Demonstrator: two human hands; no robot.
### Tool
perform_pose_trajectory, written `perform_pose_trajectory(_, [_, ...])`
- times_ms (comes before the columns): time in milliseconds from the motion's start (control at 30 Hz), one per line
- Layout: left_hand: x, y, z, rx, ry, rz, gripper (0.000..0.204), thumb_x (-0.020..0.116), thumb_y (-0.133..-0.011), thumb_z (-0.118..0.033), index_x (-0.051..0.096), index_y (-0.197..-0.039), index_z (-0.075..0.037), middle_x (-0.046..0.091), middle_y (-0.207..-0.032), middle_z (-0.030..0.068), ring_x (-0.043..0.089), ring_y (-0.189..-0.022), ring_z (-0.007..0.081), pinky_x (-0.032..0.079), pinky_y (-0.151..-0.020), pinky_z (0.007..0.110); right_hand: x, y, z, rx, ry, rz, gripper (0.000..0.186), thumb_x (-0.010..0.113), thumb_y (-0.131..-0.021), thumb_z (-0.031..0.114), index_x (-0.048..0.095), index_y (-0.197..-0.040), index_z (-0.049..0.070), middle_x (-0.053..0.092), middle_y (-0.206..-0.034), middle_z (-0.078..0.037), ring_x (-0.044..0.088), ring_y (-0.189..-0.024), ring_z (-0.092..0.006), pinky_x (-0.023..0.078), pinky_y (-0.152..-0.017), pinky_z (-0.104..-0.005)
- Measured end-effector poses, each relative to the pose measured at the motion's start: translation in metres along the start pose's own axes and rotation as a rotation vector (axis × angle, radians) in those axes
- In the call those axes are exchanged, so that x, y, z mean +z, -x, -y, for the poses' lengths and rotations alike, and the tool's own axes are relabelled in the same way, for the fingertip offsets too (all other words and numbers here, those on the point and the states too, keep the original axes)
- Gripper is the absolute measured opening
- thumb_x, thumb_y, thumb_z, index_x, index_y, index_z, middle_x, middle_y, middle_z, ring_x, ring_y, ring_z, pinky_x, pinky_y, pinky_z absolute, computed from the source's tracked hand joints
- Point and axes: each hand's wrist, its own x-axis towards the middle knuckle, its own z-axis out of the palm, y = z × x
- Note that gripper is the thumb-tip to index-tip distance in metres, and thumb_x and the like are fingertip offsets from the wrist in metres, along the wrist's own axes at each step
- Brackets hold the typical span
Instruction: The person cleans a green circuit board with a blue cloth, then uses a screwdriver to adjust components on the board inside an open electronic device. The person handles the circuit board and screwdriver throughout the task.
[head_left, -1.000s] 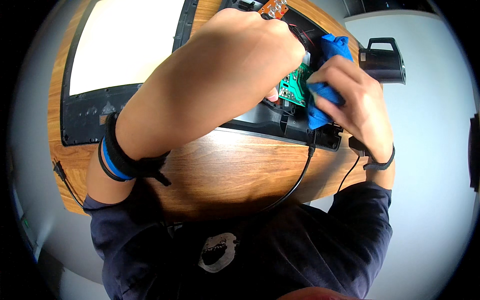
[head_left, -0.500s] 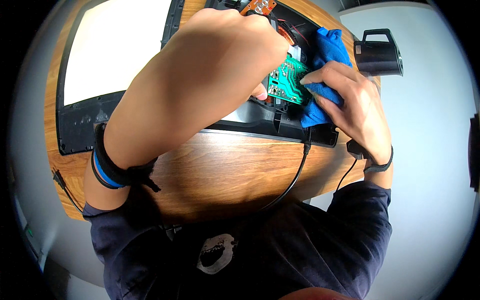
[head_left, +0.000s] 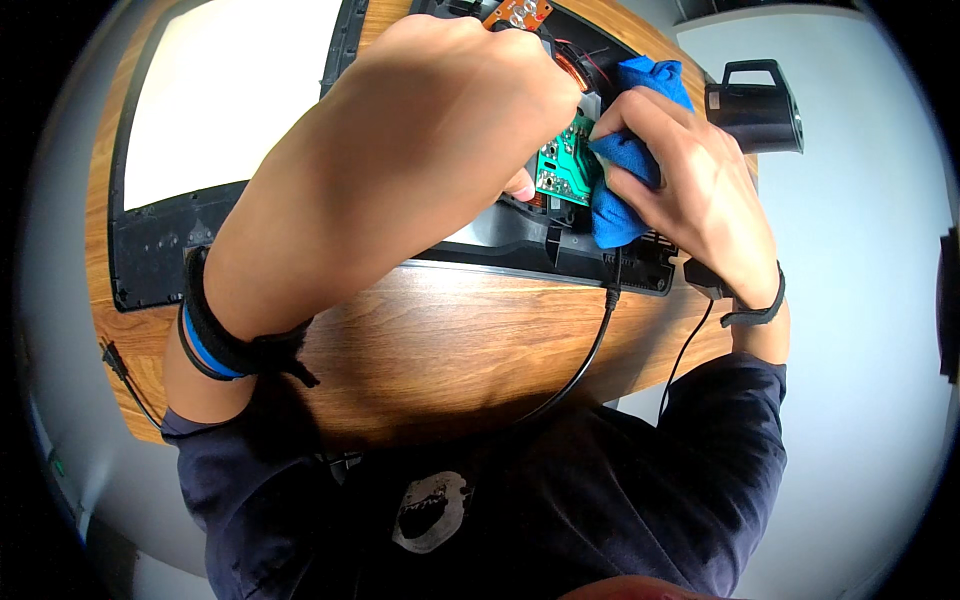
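Note:
My right hand is closed around a bunched blue cloth. Its fingertips press the cloth to the right edge of a green circuit board, whose soldered side faces up. My left hand reaches across from the left and is closed on the board's left side. The thumb tip shows beside that edge, while the other fingers are hidden behind the hand. Under the board lies an opened black appliance housing, with a copper coil partly visible inside.
A black-framed panel with a pale face lies at the left of the wooden table. A dark jug stands at the far right. A black power cord runs from the housing toward me. A plug lies near the left edge.
My right hand has moved left with the cloth, which now covers more of the board's right side. The left hand stays almost where it was.

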Motion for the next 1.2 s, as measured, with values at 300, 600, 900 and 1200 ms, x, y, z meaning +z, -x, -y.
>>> perform_pose_trajectory(300, [-0.001,-0.001,-0.003,-0.021,-0.034,0.022,0.040,0.098,-0.073,-0.026,0.079,-0.104,-0.009,0.081,-0.126,0.0031,0.076,-0.114,0.0310,0.059,-0.098,0.046,-0.001,0.002,0.001,0.066,-0.052,-0.007,0.022,0.083,-0.103,0.025,0.074,-0.115,0.008,0.070,-0.104,-0.015,0.073,-0.099,-0.0426,0.058,-0.084,-0.0506])
perform_pose_trajectory(600, [0.003,-0.001,-0.002,-0.007,-0.072,0.010,0.043,0.099,-0.072,-0.029,0.082,-0.107,-0.009,0.082,-0.129,0.0024,0.076,-0.117,0.0288,0.059,-0.099,0.045,0.003,0.003,-0.003,0.004,-0.095,-0.093,0.030,0.085,-0.099,0.016,0.074,-0.126,0.007,0.073,-0.110,-0.017,0.074,-0.104,-0.0432,0.059,-0.092,-0.0500])
perform_pose_trajectory(900, [0.004,0.002,0.000,0.028,-0.087,-0.023,0.045,0.098,-0.072,-0.031,0.081,-0.106,-0.009,0.081,-0.130,0.0010,0.074,-0.118,0.0268,0.058,-0.101,0.043,0.001,0.001,-0.001,0.019,-0.128,0.007,0.030,0.084,-0.097,0.011,0.070,-0.123,0.004,0.073,-0.110,-0.019,0.073,-0.107,-0.0434,0.058,-0.094,-0.0506])
perform_pose_trajectory(1200, [0.007,0.004,0.001,0.031,-0.093,-0.053,0.050,0.097,-0.071,-0.032,0.081,-0.112,-0.010,0.081,-0.126,0.0017,0.074,-0.118,0.0276,0.056,-0.102,0.043,0.004,-0.009,0.008,-0.068,0.035,-0.009,0.022,0.083,-0.098,0.013,0.070,-0.114,0.003,0.070,-0.108,-0.015,0.070,-0.107,-0.0391,0.058,-0.094,-0.0504])
